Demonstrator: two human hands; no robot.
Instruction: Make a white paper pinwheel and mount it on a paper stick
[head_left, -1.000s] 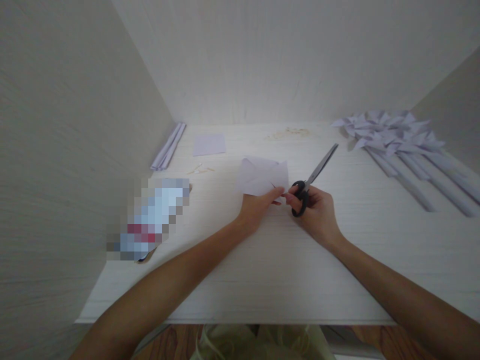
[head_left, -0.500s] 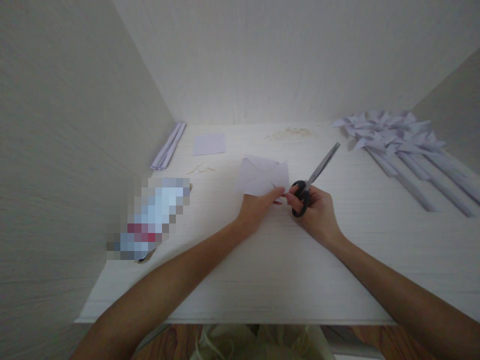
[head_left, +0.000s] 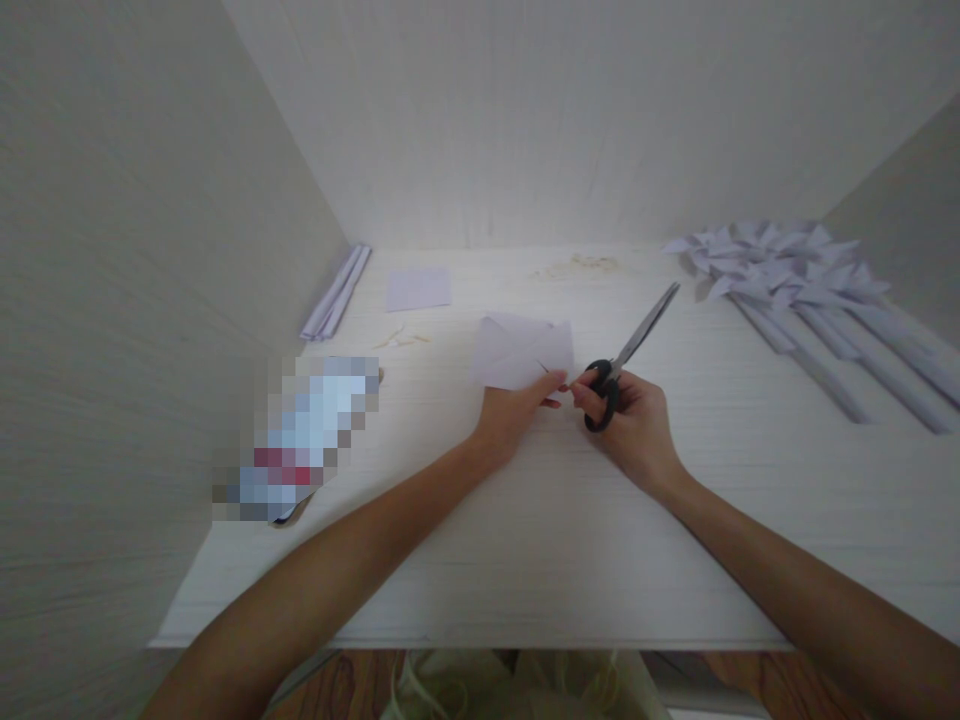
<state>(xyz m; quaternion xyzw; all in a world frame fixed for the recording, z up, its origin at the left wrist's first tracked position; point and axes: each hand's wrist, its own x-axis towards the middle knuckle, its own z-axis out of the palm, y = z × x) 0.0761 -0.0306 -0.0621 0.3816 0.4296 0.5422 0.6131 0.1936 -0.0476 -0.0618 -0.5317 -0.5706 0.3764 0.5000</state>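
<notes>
My left hand (head_left: 517,405) pinches the near right corner of a pale sheet of paper (head_left: 517,350) in the middle of the table. A short slit shows in the paper by the thumb. A pair of scissors (head_left: 634,345) with black handles sits in my right hand (head_left: 634,420), its nearly closed blades pointing up and away to the right. The right thumb and a fingertip come together close to the left thumb, at the paper's corner. Whether they hold something small there is too fine to make out.
Several paper pinwheels (head_left: 787,265) on rolled paper sticks lie at the right. Rolled paper sticks (head_left: 337,292) lie far left, beside a square paper (head_left: 418,289). Thin scraps (head_left: 405,338) and more small pieces (head_left: 585,266) are scattered behind. A blurred-out phone-like object (head_left: 315,430) lies left.
The paper and my left hand have shifted slightly left, widening the small gap to my right fingertips. My right hand and the scissors have hardly moved.
</notes>
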